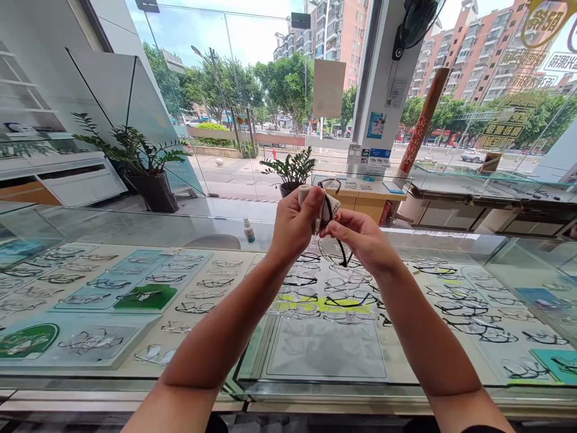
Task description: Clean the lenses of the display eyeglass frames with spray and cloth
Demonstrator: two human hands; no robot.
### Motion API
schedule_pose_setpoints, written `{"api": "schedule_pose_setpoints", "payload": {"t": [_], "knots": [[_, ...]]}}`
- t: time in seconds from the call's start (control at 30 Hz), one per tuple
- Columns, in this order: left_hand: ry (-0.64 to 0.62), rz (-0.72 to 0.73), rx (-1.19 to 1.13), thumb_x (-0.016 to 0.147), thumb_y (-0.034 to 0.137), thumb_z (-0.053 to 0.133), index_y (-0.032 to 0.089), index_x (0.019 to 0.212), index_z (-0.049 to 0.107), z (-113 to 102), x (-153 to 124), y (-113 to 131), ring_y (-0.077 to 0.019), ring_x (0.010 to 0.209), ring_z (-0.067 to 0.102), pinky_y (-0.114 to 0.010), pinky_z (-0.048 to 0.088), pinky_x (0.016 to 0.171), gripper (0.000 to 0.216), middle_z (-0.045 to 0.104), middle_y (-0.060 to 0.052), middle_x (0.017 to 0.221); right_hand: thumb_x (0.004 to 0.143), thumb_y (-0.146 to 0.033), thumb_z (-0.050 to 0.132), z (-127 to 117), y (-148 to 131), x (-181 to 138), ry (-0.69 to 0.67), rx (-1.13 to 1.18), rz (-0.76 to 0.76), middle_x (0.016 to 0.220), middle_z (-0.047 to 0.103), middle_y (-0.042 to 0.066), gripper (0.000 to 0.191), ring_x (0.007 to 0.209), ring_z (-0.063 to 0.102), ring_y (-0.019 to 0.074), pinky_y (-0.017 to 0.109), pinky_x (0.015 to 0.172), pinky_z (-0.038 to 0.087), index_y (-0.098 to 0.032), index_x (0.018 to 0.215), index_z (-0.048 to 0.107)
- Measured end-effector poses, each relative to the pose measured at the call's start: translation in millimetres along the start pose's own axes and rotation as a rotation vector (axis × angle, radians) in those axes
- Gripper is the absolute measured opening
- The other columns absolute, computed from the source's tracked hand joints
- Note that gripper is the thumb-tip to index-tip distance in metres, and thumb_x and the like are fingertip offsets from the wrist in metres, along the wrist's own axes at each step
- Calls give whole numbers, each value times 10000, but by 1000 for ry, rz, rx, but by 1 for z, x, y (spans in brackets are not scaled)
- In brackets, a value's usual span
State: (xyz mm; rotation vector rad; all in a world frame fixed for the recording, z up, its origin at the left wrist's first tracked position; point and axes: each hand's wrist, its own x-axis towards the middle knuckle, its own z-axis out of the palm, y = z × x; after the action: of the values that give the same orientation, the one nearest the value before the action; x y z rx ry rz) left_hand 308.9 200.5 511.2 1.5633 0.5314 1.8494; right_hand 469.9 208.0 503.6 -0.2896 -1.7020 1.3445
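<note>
Above the glass counter I hold a pair of dark-framed eyeglasses (pixel 329 207) in both hands. My left hand (pixel 295 222) is closed, its thumb pressing a pale cloth (pixel 336 206) with a zigzag edge against the glasses. My right hand (pixel 365 237) pinches the lower side of the frame between thumb and fingers. A dark temple arm hangs below the right fingertips. Cloth and fingers hide most of the lenses. A small spray bottle (pixel 249 231) stands upright on the counter, to the left of my hands and apart from them.
Beneath my forearms, a glass display case (pixel 327 349) holds rows of eyeglasses on trays. Potted plants (pixel 153 186) stand past the counter, before large windows. At the back are a wooden cabinet (pixel 360 202) and further display cases on the right.
</note>
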Motion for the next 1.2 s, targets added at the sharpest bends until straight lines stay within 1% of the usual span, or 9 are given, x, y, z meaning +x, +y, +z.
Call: {"api": "schedule_pose_setpoints", "payload": {"t": [0.1, 0.2, 0.3, 0.4, 0.5, 0.7, 0.87, 1.07, 1.2], "knots": [[-143, -89, 1, 906, 717, 804, 182, 796, 665, -13, 6, 3, -127, 537, 624, -239, 499, 483, 563, 686, -29, 672, 899, -504, 860, -11, -6, -1, 30, -13, 0, 866, 735, 21, 304, 872, 630, 176, 354, 922, 500, -234, 815, 749], [-317, -162, -32, 877, 593, 891, 173, 922, 733, -23, 11, 8, -163, 675, 706, -279, 591, 607, 451, 761, -71, 822, 885, -491, 861, -21, -12, -2, 70, -27, 25, 844, 722, 25, 294, 845, 610, 179, 350, 886, 498, -236, 782, 758], [-370, -159, -58, 816, 438, 974, 171, 1008, 746, -22, 10, 10, -149, 729, 720, -255, 598, 670, 400, 779, -69, 883, 848, -515, 886, -21, -12, -1, 74, -10, 37, 845, 710, 27, 314, 839, 596, 179, 344, 871, 500, -231, 781, 772], [-306, -140, -80, 761, 419, 1010, 187, 982, 687, -13, 6, 8, -127, 616, 679, -224, 542, 560, 455, 744, -20, 772, 824, -564, 902, -14, -7, -1, 42, 36, 59, 853, 714, 29, 357, 848, 599, 184, 350, 874, 506, -229, 812, 781], [-185, -95, -72, 806, 523, 965, 209, 901, 613, -3, 1, 4, -96, 470, 573, -204, 435, 431, 482, 654, 38, 634, 831, -588, 898, -6, -1, 0, 20, 56, 55, 858, 721, 26, 382, 848, 599, 182, 350, 875, 503, -226, 828, 776], [30, -24, -23, 914, 723, 791, 209, 758, 570, 0, 1, -6, -80, 404, 482, -217, 362, 375, 581, 574, 42, 567, 905, -570, 847, -1, 6, 1, -4, -6, 26, 881, 738, 31, 349, 888, 613, 185, 350, 915, 488, -230, 848, 795], [-1, -110, -8, 875, 773, 798, 195, 772, 642, -10, 6, -6, -109, 481, 575, -234, 467, 442, 608, 637, 8, 614, 910, -573, 835, -4, 2, 1, 61, -29, 16, 903, 742, 35, 351, 867, 587, 180, 345, 885, 489, -231, 847, 782], [34, -68, 4, 853, 717, 852, 204, 931, 747, -22, 16, 0, -145, 655, 670, -266, 586, 581, 530, 752, -48, 817, 879, -554, 868, -14, -16, -4, 133, 56, 9, 917, 715, 48, 334, 873, 584, 196, 355, 824, 510, -252, 812, 741], [60, 17, 48, 885, 606, 868, 233, 1053, 754, -34, 20, 6, -136, 613, 599, -268, 556, 557, 424, 661, -14, 763, 869, -551, 872, -25, -27, -9, 98, 64, 35, 906, 693, 62, 345, 895, 618, 218, 376, 817, 544, -249, 813, 715]]}}
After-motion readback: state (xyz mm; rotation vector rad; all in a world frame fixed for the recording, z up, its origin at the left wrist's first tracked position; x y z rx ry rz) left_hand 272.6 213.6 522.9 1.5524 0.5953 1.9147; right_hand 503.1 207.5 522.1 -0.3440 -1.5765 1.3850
